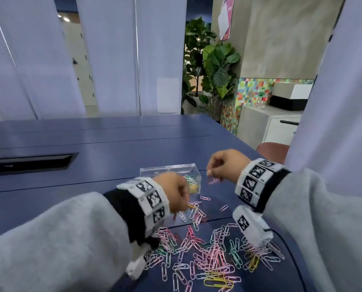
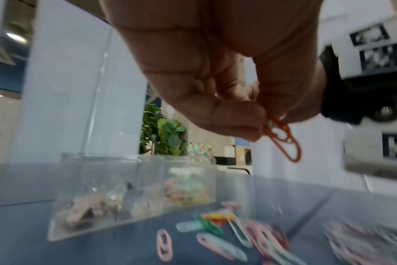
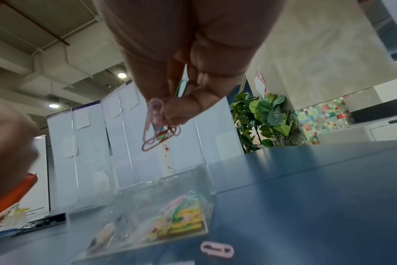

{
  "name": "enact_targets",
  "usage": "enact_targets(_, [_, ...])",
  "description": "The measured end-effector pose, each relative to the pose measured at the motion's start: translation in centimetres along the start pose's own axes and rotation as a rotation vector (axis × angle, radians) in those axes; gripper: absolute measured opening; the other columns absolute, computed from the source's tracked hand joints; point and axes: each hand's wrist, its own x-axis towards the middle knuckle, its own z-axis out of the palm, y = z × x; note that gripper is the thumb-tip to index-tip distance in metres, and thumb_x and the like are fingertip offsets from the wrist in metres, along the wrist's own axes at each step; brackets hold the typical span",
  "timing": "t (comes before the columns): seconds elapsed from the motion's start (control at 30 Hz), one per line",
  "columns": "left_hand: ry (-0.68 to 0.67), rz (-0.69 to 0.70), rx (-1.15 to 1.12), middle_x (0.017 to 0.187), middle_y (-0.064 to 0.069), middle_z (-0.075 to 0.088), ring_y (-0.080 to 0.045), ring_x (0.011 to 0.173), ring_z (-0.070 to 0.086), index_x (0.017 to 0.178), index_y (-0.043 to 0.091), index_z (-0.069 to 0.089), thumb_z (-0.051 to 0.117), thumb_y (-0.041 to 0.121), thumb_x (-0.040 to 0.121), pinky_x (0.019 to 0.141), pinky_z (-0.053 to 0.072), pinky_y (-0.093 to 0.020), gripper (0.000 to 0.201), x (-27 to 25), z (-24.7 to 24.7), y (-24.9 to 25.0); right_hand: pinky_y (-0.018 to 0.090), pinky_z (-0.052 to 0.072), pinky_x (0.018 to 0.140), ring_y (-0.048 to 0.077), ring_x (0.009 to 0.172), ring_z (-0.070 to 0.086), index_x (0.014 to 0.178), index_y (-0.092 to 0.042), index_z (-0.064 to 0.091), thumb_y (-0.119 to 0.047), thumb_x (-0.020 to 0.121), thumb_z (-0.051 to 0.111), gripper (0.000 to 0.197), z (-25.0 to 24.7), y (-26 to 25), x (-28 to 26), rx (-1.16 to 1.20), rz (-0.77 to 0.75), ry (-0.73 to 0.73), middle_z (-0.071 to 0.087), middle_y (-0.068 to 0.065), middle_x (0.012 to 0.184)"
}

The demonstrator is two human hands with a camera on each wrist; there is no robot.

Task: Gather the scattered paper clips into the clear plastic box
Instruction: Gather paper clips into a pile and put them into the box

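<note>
A: Where do the clips stand?

B: Most clips lie scattered on the near part of the table; some already sit in the box, farther off, lid off.

A: And the hands?

B: The right hand pinches a small bunch of pink and red ones, just right of the box. The left hand pinches an orange clip in front of the box.

A: How will they handle?

B: Likely light, stiff wire with a slick coat; they hook together, so a pinch may lift a chain. Best taken by the loop end, fingertips closing on the flat sides.
</note>
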Motion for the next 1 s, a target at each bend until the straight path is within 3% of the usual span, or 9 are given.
enact_targets(0.1, [0.148, -0.061, -0.142, 0.049, 0.01, 0.057, 0.008, 0.036, 0.051, 0.056, 0.023, 0.056, 0.069, 0.011, 0.075, 0.051, 0.047, -0.01, 0.026, 0.2, -2.7, -2.2, 0.02, 0.047, 0.057, 0.003, 0.047, 0.055, 0.062, -0.023, 0.057, -0.011, 0.08, 0.066, 0.024, 1.0, -1.1, 3.0, -0.023, 0.001, 0.072, 0.058, -0.008, 0.059])
enact_targets(0.2, [0.239, -0.109, -0.289, 0.042, 0.008, 0.059, -0.002, 0.042, 0.057, 0.056, 0.02, 0.059, 0.07, 0.005, 0.073, 0.058, 0.056, -0.02, 0.026, 0.4, -4.7, -4.2, 0.02, 0.044, 0.063, 0.011, 0.062, 0.058, 0.08, -0.016, 0.067, -0.015, 0.084, 0.062, 0.006, 2.4, -2.1, 5.1, -0.016, 0.012, 0.125, 0.06, -0.008, 0.066])
enact_targets(0.37, [0.324, -0.124, -0.382, 0.047, 0.005, 0.062, -0.002, 0.041, 0.059, 0.059, 0.019, 0.061, 0.066, 0.0, 0.073, 0.06, 0.057, -0.022, 0.025, 1.6, -6.0, -5.6, 0.022, 0.043, 0.083, 0.02, 0.102, 0.062, 0.102, -0.017, 0.068, -0.017, 0.09, 0.054, 0.019, 4.2, -1.9, 5.9, -0.129, 0.018, -0.002, 0.068, 0.003, 0.109])
enact_targets(0.5, [0.346, -0.103, -0.349, 0.049, 0.007, 0.061, 0.003, 0.038, 0.056, 0.058, 0.021, 0.059, 0.067, 0.003, 0.074, 0.055, 0.052, -0.018, 0.026, 4.1, -5.5, -4.7, 0.025, 0.046, 0.093, 0.017, 0.104, 0.061, 0.103, -0.02, 0.069, -0.017, 0.089, 0.052, 0.022, 3.9, -0.6, 4.1, -0.166, -0.018, -0.035, 0.067, 0.0, 0.114])
enact_targets(0.63, [0.27, -0.058, -0.159, 0.06, 0.01, 0.056, -0.015, 0.065, 0.062, 0.058, 0.023, 0.053, 0.065, 0.007, 0.077, 0.075, 0.054, -0.028, 0.027, 6.9, -4.3, -2.4, 0.022, 0.046, 0.087, 0.012, 0.098, 0.062, 0.103, -0.022, 0.068, -0.024, 0.088, 0.057, 0.019, 1.8, 0.2, 1.1, -0.217, -0.075, -0.066, 0.068, -0.003, 0.108])
enact_targets(0.73, [0.215, -0.045, 0.042, 0.066, 0.012, 0.053, -0.02, 0.089, 0.065, 0.063, 0.023, 0.055, 0.061, 0.009, 0.078, 0.079, 0.05, -0.026, 0.021, 8.5, -3.1, -0.9, 0.02, 0.044, 0.087, 0.009, 0.097, 0.061, 0.106, -0.022, 0.066, -0.028, 0.088, 0.058, 0.021, 0.4, 0.9, -0.9, -0.287, -0.056, -0.182, 0.068, -0.006, 0.109])
enact_targets(0.8, [0.168, -0.066, 0.108, 0.081, 0.005, 0.065, -0.019, 0.093, 0.063, 0.077, 0.021, 0.064, 0.06, 0.009, 0.079, 0.075, 0.046, -0.024, 0.013, 9.2, -2.5, -0.6, 0.021, 0.043, 0.089, 0.01, 0.102, 0.061, 0.109, -0.023, 0.065, -0.028, 0.088, 0.058, 0.023, -0.1, 1.6, -1.9, -0.35, -0.024, -0.264, 0.067, -0.007, 0.112])
enact_targets(0.9, [0.084, -0.133, 0.151, 0.108, -0.001, 0.07, -0.021, 0.101, 0.064, 0.099, 0.018, 0.071, 0.064, 0.01, 0.079, 0.076, 0.044, -0.023, 0.023, 9.4, -1.7, -0.7, 0.022, 0.043, 0.092, 0.012, 0.106, 0.06, 0.113, -0.024, 0.063, -0.032, 0.087, 0.058, 0.028, -0.5, 2.7, -3.2, -0.43, 0.038, -0.343, 0.066, -0.006, 0.115])
enact_targets(1.0, [0.098, -0.117, 0.163, 0.112, 0.001, 0.067, -0.021, 0.106, 0.062, 0.107, 0.02, 0.069, 0.066, 0.014, 0.079, 0.084, 0.047, -0.026, 0.029, 8.5, -1.5, -0.7, 0.023, 0.042, 0.092, 0.014, 0.108, 0.058, 0.116, -0.025, 0.06, -0.038, 0.086, 0.058, 0.033, -0.8, 3.4, -4.3, -0.49, 0.091, -0.395, 0.062, -0.006, 0.119])
